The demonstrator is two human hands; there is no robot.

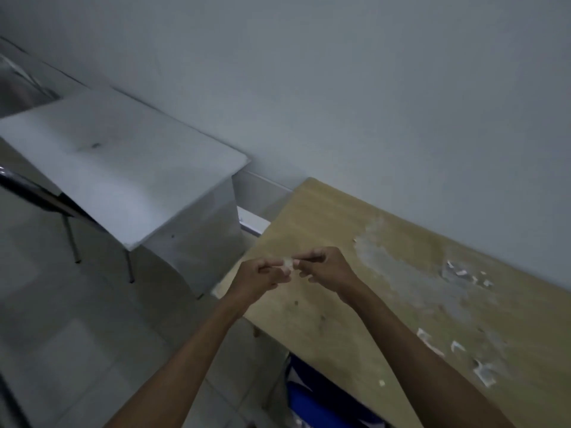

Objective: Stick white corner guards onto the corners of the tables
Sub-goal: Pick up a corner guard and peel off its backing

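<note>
Both hands were raised together over the near-left part of the wooden table [355, 288], the left hand [262, 278] and the right hand [324, 267] each with fingers curled in and pinching a small white corner guard [288, 263] between them. The piece was blurred and mostly hidden by the fingertips, so it may have been that a backing film was being peeled from it, though that could not be made out. The guard was in the air, not touching either table. The wooden table's near corner [216, 291], just below the left hand, showed a pale patch that might have been a guard already stuck, but the view was too soft to be sure. The white table [123, 168] beside it showed bare corners as far as could be seen. Small white scraps [463, 273] lay on the wooden top, well to the right. By this reckoning most of the sticking was still left to do.
</note>
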